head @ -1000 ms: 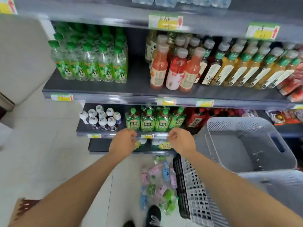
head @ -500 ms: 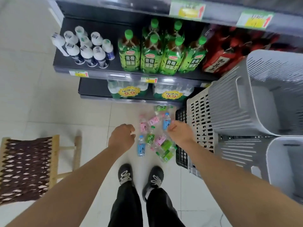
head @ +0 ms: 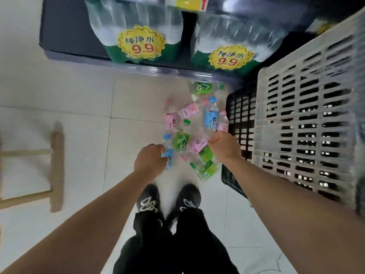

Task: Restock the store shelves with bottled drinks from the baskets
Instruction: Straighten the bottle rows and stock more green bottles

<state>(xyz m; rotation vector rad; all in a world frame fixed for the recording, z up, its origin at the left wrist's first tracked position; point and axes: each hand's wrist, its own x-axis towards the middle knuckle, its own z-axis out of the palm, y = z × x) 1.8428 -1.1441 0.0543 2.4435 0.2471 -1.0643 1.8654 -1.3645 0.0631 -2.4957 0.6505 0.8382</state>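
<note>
Small bottles [head: 182,138] with pink, green and blue labels lie in a loose heap on the floor [head: 79,95], between the bottom shelf [head: 59,36] and the person's shoes [head: 148,198], hard against the black basket [head: 240,119]. They lie on their sides at all angles, which suggests they were tipped out to be sorted rather than set down one by one.

Both arms reach down to the near edge of the heap. The left hand [head: 151,161] is curled, knuckles up, with its fingers against a blue bottle [head: 168,155]; whether they have closed round it cannot be told from above. The right hand [head: 225,147] is also curled, just beside a pink bottle [head: 198,144], and its palm side is hidden, so any hold is unclear.

Taking one bottle per hand probably halves the trips to the shelves. The white basket [head: 306,125] stands over the black one at the right. Wrapped water packs [head: 138,26] fill the bottom shelf, so these bottles likely belong higher up.
</note>
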